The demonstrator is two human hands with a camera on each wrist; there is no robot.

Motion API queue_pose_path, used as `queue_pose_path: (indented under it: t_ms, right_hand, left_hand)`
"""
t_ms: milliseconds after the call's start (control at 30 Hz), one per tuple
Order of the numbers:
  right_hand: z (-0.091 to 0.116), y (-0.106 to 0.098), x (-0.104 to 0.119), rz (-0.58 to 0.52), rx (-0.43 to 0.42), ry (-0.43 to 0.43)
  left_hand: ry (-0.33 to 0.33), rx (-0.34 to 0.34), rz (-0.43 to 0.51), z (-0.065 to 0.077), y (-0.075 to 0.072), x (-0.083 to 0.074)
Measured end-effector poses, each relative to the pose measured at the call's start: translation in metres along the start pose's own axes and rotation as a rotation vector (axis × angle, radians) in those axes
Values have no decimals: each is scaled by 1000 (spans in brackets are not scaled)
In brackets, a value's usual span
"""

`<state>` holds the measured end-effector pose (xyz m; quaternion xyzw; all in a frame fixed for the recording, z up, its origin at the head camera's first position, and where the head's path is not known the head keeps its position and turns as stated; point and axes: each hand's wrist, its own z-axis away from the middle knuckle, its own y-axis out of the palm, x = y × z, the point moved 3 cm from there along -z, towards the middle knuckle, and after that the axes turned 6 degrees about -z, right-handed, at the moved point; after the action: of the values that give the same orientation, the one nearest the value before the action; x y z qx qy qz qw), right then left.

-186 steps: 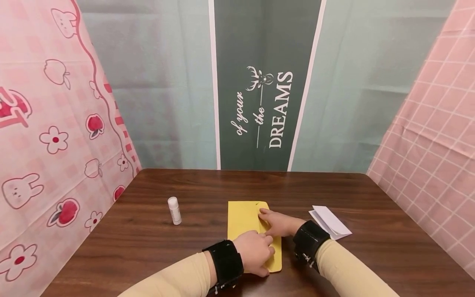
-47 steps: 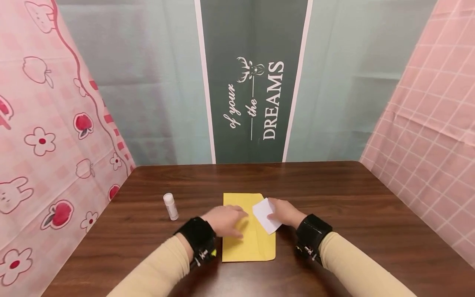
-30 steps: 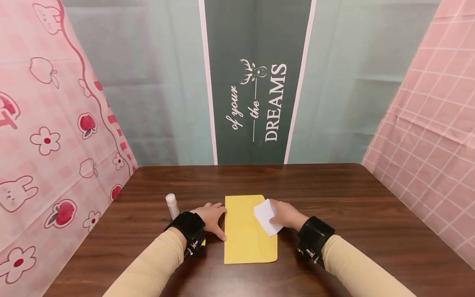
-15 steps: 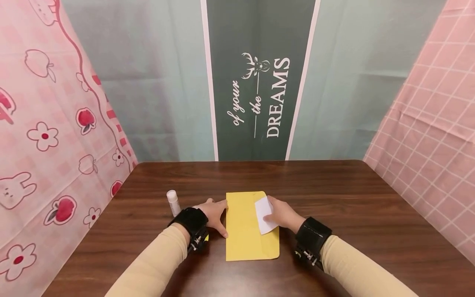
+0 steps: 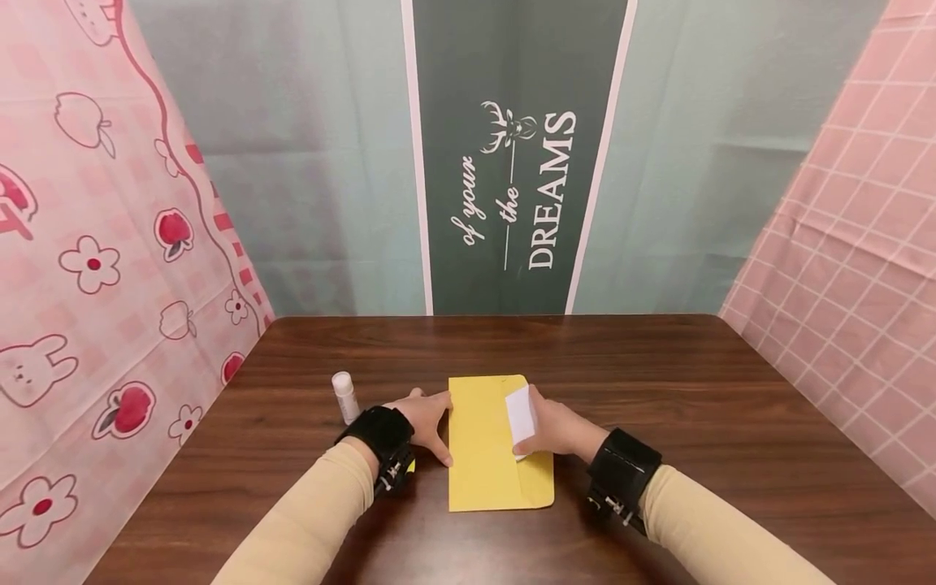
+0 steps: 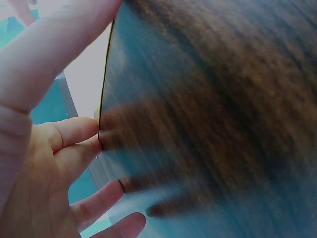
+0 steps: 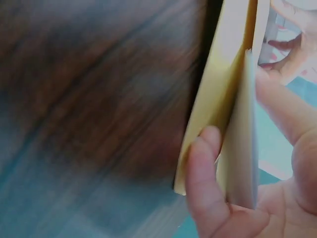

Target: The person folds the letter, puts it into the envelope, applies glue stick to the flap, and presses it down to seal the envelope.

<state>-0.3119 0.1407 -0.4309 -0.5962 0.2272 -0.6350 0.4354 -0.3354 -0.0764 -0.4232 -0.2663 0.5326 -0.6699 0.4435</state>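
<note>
A yellow envelope [image 5: 478, 443] lies on the table, its flap unfolded to the right. At its left edge is my left hand [image 5: 424, 422], thumb and fingers spread, with fingertips touching that edge; the left wrist view shows this hand [image 6: 54, 148] along the envelope's thin side. My right hand [image 5: 552, 422] pinches a folded white paper [image 5: 521, 413] over the flap, near the crease. In the right wrist view the paper [image 7: 242, 148] stands edge-on beside the yellow flap [image 7: 213, 99], between thumb and fingers. How far the paper reaches into the envelope I cannot tell.
A white glue stick [image 5: 345, 396] stands on the brown table [image 5: 658, 366] just beyond my left wrist. Pink patterned cloth [image 5: 110, 325] hangs to the left, pink checked cloth [image 5: 841, 244] to the right, and a green-grey curtain [image 5: 504, 284] behind.
The white paper went from the table's right side into my right hand, onto the flap. My left hand moved off the envelope to its left edge. Lately the paper tilted slightly and shows less.
</note>
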Motion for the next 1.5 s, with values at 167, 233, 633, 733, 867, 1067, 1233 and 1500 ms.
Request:
queue_pose_path:
  t_ms: [167,233,633,733,867,1067,1233,1500]
  right_hand:
    - [0,4,2,45,10,-34]
    - [0,5,2,51,5,-17]
    - [-3,-2,3,76,-96,18]
    - [-3,-3,3,42,-105,42]
    - [-4,-6,3,23,-111,54]
    - [-9,-9,1,29,-121,59]
    - [-14,-7,-6,-69,-116,100]
    - [-17,-1,-10,-177,-107,132]
  left_hand:
    - [5,-5,-10,0,-1,1]
    - [7,-3,3,2,-3,1]
    - [-13,8,5,-1,-3,2]
    - [-21,9,-1,-5,0,4]
    - [-24,4,8,-7,1,5]
    - [-13,-1,5,-4,0,4]
    - [-2,-10,29,1,-2,2]
    - [10,-16,29,-11,13,7]
